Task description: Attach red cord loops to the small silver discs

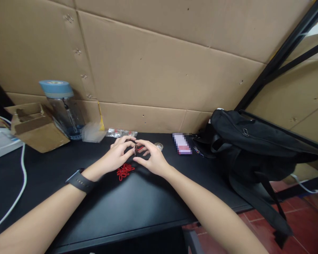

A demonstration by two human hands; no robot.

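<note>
My left hand (120, 153), with a dark watch on the wrist, is closed on a small thin disc (135, 150) seen almost edge-on. My right hand (153, 160) reaches in from the other side, index finger and thumb curved around the disc's near side. A short piece of red cord shows between the right fingers; whether they grip it or the disc is hard to make out. Just below the hands, a red knotted cord (125, 171) lies on the black table (116, 211).
Behind the hands lie clear plastic packets (115, 133) and a small round item (159, 146). An opened cardboard box (42, 132) and a blue-lidded bottle (65, 113) stand left. A phone (182, 144) and a black backpack (254, 141) are right. Cardboard (148, 70) walls the back.
</note>
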